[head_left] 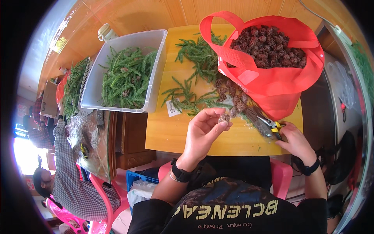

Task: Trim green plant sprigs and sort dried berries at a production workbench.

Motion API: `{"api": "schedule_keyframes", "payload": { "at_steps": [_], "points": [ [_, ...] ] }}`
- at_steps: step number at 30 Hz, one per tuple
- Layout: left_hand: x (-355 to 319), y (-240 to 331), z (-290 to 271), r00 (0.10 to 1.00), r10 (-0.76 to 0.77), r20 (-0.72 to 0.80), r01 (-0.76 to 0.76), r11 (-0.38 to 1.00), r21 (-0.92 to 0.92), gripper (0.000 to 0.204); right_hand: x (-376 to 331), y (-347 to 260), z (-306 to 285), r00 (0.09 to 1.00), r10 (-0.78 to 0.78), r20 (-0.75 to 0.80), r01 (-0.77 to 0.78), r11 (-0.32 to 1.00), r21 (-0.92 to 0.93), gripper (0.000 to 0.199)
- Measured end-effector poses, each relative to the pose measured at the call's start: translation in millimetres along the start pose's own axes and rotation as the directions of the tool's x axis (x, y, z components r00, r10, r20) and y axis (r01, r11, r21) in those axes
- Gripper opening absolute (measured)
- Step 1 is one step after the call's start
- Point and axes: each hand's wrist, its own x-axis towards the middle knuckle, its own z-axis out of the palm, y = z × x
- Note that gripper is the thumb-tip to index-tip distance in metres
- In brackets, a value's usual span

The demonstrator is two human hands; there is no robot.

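Note:
Between the thumb and fingers of my left hand (204, 130) is a small brown pine cone (224, 118), raised above the yellow table (175, 136). My right hand (295, 141) grips pliers (276, 128) with yellow and black handles, their metal jaws pointing left and away from me. Beneath the pliers lies a bundle of thin brown wires or stems (255, 117), partly in clear plastic. Loose pine cones (238, 102) are heaped just beyond my left hand. Green artificial pine sprigs (191, 95) spread to their left, touching a small white tag (173, 108).
A red bag (269, 85) full of pine cones (269, 45) stands at the far right. At the left, a translucent bin (154, 84) holds green sprigs with a few cones. Further left, another person (78, 171) sits by a side table with pliers (84, 151) on it.

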Motion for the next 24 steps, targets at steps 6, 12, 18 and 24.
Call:
{"api": "schedule_keyframes", "payload": {
  "at_steps": [6,12,18,24],
  "points": [
    [-4.2,-6.6,0.3,0.999,0.015,0.039,-0.017,0.998,0.060,0.028,14.9,-54.2,-36.1,0.998,-0.016,-0.055,0.025,0.987,0.158,0.034],
    [-9.2,-8.7,9.1,0.994,0.015,0.106,-0.023,0.997,0.077,0.028,49.4,-93.9,-28.5,0.942,-0.285,-0.176,0.335,0.785,0.521,0.050],
    [-13.3,-5.7,5.1,0.986,-0.002,0.167,-0.002,1.000,0.023,0.030,75.1,-104.4,-12.7,0.938,-0.308,-0.160,0.297,0.474,0.829,0.054],
    [-11.8,-2.6,3.8,0.983,0.021,0.184,-0.030,0.999,0.044,0.029,80.0,-104.5,-3.5,0.944,-0.286,-0.167,0.247,0.270,0.931,0.045]
  ]
}}
